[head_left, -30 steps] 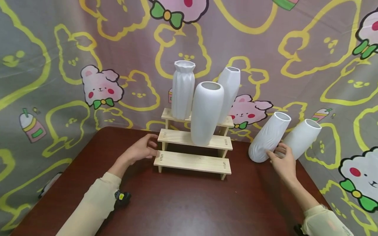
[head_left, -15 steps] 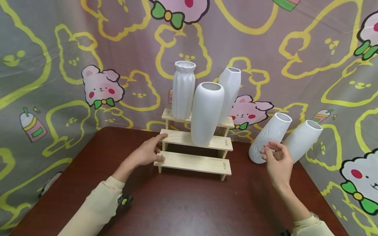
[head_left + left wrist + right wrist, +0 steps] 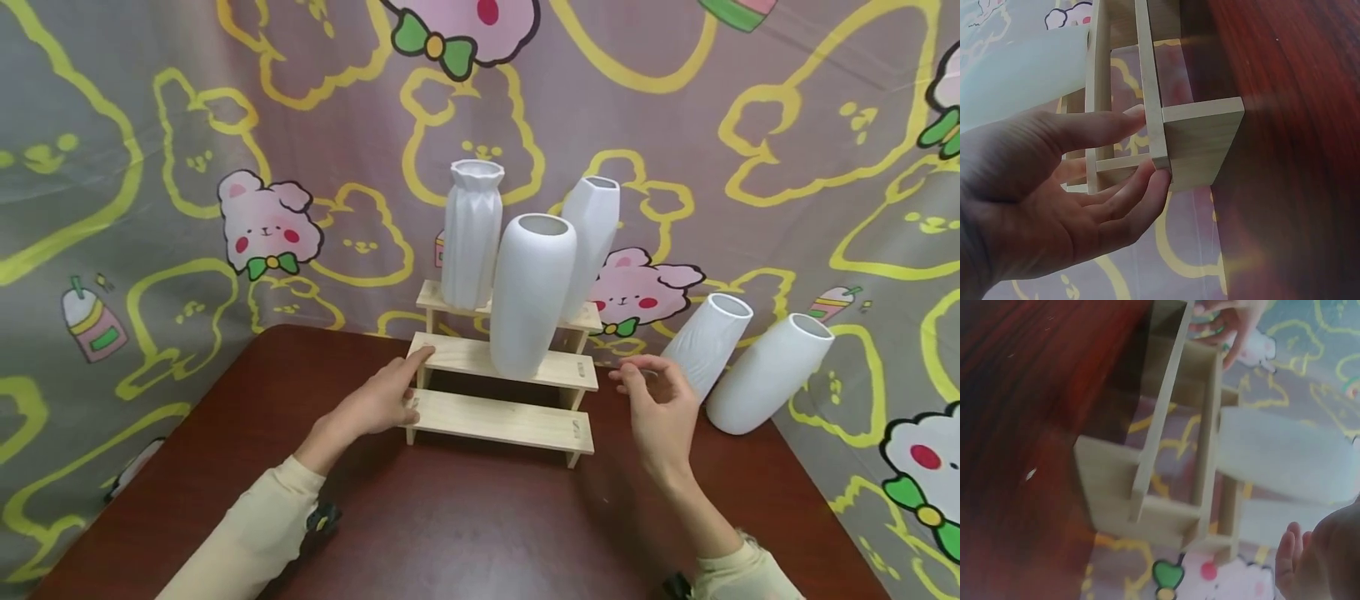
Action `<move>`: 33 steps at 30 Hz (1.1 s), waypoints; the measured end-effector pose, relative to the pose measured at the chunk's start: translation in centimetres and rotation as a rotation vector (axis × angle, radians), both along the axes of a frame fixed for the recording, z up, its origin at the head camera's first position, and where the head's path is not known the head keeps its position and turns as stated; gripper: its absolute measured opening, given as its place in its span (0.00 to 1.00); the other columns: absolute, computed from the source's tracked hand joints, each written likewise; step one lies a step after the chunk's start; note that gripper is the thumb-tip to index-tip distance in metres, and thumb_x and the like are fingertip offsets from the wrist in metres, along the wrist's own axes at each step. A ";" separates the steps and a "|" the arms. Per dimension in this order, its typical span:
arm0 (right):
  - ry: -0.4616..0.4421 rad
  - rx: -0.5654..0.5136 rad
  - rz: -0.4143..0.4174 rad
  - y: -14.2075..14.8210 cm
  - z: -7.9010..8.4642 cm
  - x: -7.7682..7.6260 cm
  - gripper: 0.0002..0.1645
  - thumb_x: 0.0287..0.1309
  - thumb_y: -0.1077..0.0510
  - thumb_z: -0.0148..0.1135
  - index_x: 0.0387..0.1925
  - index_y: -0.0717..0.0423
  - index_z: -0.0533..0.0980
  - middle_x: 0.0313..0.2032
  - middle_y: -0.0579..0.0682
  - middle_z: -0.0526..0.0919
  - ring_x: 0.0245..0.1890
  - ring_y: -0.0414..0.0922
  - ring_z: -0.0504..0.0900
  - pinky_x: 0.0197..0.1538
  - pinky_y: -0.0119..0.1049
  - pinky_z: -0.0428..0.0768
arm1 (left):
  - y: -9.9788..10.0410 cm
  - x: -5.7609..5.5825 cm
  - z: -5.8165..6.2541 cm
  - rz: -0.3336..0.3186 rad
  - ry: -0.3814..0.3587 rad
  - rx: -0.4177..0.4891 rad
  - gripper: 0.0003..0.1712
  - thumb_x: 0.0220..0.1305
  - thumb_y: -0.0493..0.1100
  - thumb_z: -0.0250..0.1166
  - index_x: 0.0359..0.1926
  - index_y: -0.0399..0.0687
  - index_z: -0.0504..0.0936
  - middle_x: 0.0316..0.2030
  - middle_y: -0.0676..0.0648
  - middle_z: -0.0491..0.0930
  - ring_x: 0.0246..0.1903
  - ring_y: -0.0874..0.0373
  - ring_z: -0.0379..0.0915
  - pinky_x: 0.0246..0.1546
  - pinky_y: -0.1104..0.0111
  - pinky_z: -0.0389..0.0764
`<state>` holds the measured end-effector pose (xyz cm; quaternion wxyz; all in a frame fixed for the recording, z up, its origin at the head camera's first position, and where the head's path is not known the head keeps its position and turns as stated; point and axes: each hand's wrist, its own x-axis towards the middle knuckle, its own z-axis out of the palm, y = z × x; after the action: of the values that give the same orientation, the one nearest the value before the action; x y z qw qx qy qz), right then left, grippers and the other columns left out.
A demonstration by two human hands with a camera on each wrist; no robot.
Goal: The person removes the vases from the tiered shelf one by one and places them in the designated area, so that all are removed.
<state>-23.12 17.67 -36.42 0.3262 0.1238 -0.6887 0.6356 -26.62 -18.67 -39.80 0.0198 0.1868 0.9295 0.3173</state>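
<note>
A stepped wooden display stand (image 3: pixel 502 417) has three planks. My left hand (image 3: pixel 375 400) grips its left end; in the left wrist view the thumb (image 3: pixel 1110 127) lies against the lowest plank (image 3: pixel 1152 94) while other fingers curl at its end. On the middle plank stands a smooth white vase (image 3: pixel 531 300). Behind it, the top plank bears a pleated white vase (image 3: pixel 472 237) and a faceted white vase (image 3: pixel 592 237). My right hand (image 3: pixel 663 417), fingers loosely bent and holding nothing, hovers right of the stand, overlapping a white vase with carved lines (image 3: pixel 708 337).
Another white vase (image 3: pixel 768 375) stands at the table's right rear, beside the carved one. The dark red-brown table (image 3: pixel 480 533) reaches back to a cartoon-patterned curtain (image 3: pixel 360 125) close behind the stand.
My right hand has come away from the carved vase and moved left towards the stand. My left hand has shifted right onto the stand's end. The vases stay put.
</note>
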 end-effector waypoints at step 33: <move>-0.189 0.124 0.088 -8.3 -1.0 -3.8 0.56 0.45 0.47 0.84 0.70 0.51 0.61 0.60 0.50 0.70 0.59 0.47 0.72 0.56 0.57 0.74 | 0.7 0.6 0.0 0.062 0.022 -0.094 0.59 0.53 0.31 0.75 0.80 0.52 0.51 0.44 0.41 0.68 0.30 0.50 0.69 0.25 0.59 0.70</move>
<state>-26.88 9.39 -37.45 0.2231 0.1135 -0.7484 0.6142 -26.05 -18.00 -39.81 0.0084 0.1603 0.9489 0.2716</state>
